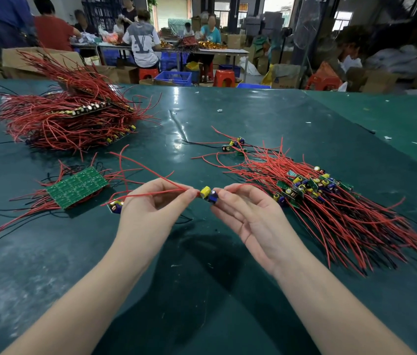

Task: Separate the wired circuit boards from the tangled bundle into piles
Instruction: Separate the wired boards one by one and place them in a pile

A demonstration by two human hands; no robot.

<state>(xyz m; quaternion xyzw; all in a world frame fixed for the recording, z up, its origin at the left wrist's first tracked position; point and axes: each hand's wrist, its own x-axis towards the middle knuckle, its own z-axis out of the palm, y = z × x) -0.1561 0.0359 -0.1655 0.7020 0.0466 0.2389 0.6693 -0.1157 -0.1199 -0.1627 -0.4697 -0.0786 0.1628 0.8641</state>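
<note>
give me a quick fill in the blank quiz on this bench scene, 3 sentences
1. Both hands, left hand and right hand, pinch one small board by its yellow and ____ capacitors.
2. The wires trailing from that board are ____.
3. The flat green panel lies to the person's ____.

Missing words: blue; red; left

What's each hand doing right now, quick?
Left hand: pinching the red wires of a small circuit board.
Right hand: pinching the other end of that board, other fingers relaxed.
</note>
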